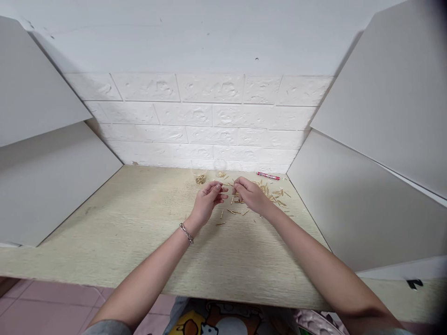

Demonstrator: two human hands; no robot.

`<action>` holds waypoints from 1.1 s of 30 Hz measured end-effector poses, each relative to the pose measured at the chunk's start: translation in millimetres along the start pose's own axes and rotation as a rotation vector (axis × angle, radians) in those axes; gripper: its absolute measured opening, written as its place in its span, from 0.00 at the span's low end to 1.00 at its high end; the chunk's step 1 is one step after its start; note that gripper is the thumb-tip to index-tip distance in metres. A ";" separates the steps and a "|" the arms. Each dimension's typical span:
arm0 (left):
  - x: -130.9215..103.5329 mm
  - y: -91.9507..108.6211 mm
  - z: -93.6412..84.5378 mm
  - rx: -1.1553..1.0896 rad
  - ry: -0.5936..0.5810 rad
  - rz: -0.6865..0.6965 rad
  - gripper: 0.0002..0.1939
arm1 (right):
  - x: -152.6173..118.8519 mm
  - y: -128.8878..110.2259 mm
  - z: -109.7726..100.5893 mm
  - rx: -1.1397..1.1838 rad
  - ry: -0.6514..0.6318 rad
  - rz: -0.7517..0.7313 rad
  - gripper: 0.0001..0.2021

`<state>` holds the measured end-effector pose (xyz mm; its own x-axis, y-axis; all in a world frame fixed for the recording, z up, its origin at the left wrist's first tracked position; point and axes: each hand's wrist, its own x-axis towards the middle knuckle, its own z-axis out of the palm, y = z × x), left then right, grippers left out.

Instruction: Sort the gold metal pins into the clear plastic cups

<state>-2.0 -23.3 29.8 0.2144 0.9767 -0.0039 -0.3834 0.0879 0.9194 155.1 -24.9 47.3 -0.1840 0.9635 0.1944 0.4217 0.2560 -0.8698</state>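
Observation:
Over the middle of the wooden table (139, 232), my left hand (210, 197) pinches a thin gold piece (226, 184) between thumb and index finger, its other fingers curled loosely. Just to the right, my right hand (248, 193) is closed in a pinch near the piece's far end; what it holds is too small to make out. Many slim gold sticks (281, 203) lie scattered under and around my right hand. Behind my left hand stands a clear container with small gold parts (200, 179). Another clear container (220, 168) has a few gold pieces at its base.
A red pen-like tube (268, 176) lies near the back wall (195, 114). Pale panels stand at the left (66, 181) and right (370, 200) sides of the table. A small black object (415, 284) is at the far right.

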 end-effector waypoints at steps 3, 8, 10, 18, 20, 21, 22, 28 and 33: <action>-0.9 -0.1 0.5 0.024 -0.014 -0.027 0.16 | -1.3 -3.9 -6.1 -0.169 -0.061 -0.056 0.07; -0.7 -1.4 0.5 0.032 -0.085 -0.035 0.14 | -3.6 -9.6 -9.9 -0.283 -0.115 -0.117 0.06; -0.3 -1.6 0.4 0.032 -0.117 -0.035 0.13 | -4.0 -9.8 -10.2 -0.283 -0.131 -0.120 0.06; 1.1 -1.1 -0.8 0.153 -0.170 -0.043 0.12 | -4.1 -7.3 -12.4 -0.292 -0.143 -0.126 0.05; 1.6 -1.2 -1.1 0.207 -0.176 -0.052 0.12 | -3.9 -7.0 -12.3 -0.280 -0.131 -0.120 0.05; 1.7 -1.2 -1.0 0.221 -0.179 -0.063 0.12 | -3.8 -6.7 -12.0 -0.265 -0.126 -0.112 0.05; 1.7 -1.3 -0.9 0.221 -0.182 -0.075 0.12 | -3.5 -6.3 -11.4 -0.242 -0.119 -0.099 0.05; 0.8 -0.7 -0.8 0.078 -0.180 -0.142 0.12 | -1.3 -4.2 -5.1 0.003 -0.100 0.067 0.07; 2.1 -1.6 -4.3 0.054 -0.179 -0.158 0.12 | -0.7 -6.8 -3.0 0.145 -0.111 0.168 0.06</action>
<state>-4.8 -20.6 26.6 0.4256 0.9010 -0.0840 -0.2852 0.2216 0.9325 155.1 -27.1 54.4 -0.2218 0.9751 -0.0020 0.3243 0.0718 -0.9432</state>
